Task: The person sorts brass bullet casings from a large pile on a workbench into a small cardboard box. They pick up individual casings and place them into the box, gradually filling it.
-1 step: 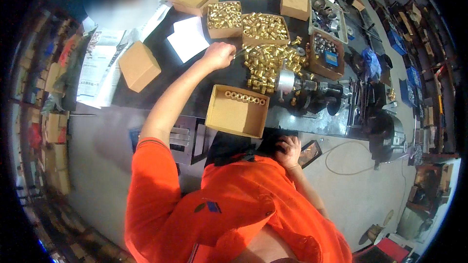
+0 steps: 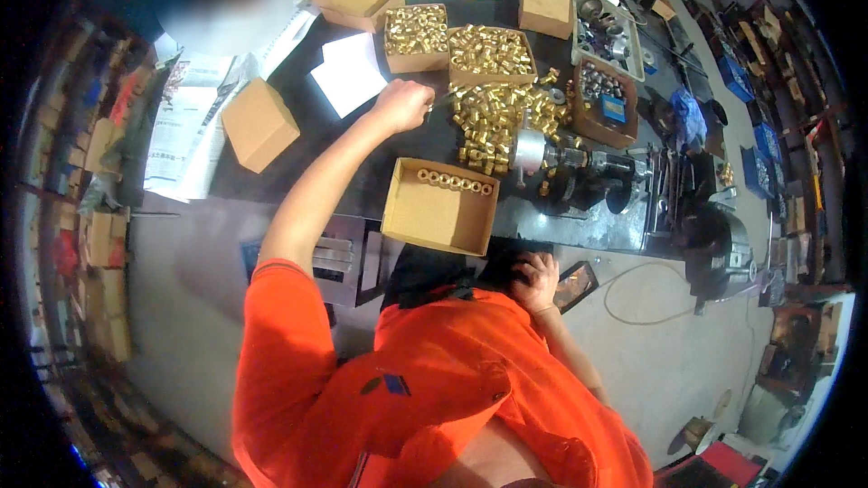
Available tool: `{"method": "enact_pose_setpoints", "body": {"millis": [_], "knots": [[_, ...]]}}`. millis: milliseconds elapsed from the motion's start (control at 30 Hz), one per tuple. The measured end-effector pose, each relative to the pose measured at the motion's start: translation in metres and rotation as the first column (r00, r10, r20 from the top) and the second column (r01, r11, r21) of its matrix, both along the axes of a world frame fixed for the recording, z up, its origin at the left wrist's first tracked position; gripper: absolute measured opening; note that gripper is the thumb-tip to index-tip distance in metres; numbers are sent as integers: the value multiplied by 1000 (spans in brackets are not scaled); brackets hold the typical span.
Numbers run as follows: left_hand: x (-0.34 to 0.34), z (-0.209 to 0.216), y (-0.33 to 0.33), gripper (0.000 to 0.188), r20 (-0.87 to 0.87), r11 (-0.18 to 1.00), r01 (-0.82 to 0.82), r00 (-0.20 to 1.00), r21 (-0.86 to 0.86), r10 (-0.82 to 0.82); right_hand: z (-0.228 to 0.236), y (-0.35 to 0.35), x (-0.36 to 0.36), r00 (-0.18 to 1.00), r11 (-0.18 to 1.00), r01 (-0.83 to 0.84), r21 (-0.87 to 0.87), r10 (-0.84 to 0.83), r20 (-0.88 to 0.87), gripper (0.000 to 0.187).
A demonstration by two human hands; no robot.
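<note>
My left hand (image 2: 404, 106) is closed, stretched out over the dark table just left of a heap of brass fittings (image 2: 493, 117). Its curled fingers hide whatever they hold; only a tiny bright spot shows at the fingertips. On my lap rests my right hand (image 2: 535, 278), holding nothing, its bent fingers a little apart on the dark trousers. Between both hands, at the table's near edge, stands an open cardboard box (image 2: 438, 226). Along its far wall several round brass nuts (image 2: 454, 183) stand in one row.
Behind the heap, two cardboard boxes (image 2: 495, 79) are filled with brass pieces. A metal fixture (image 2: 579, 163) lies right of the heap. White paper (image 2: 348, 77) and a closed cardboard box (image 2: 259, 125) lie left. A person with a blurred head (image 2: 226, 0) is across the table.
My left hand has shifted very slightly to the left, still closed. My right hand and the boxes have not moved.
</note>
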State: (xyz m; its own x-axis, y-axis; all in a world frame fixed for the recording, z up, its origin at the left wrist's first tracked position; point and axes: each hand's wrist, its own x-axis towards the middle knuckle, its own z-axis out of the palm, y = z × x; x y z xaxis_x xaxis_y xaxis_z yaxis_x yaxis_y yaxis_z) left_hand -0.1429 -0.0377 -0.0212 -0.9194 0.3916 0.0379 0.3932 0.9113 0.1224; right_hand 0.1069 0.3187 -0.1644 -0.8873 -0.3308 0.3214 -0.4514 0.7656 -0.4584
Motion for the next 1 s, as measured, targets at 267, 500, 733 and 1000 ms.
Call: {"method": "enact_pose_setpoints", "body": {"millis": [267,500,733,1000], "knots": [[117,42,-12,11,-27,933,-49,998,357,63,5,-1,1,1000,999,17,-31,-16,16,23],[156,19,7,8,-30,962,-130,990,241,141,5,1,1,1000,999,-3,-41,4,20,23],[145,5,17,6,-49,965,-168,982,201,181,0,5,3,999,998,25,-55,-24,24,25],[143,-2,15,7,-70,945,-164,979,282,191,2,3,3,999,999,29,-42,-28,24,25]]}}
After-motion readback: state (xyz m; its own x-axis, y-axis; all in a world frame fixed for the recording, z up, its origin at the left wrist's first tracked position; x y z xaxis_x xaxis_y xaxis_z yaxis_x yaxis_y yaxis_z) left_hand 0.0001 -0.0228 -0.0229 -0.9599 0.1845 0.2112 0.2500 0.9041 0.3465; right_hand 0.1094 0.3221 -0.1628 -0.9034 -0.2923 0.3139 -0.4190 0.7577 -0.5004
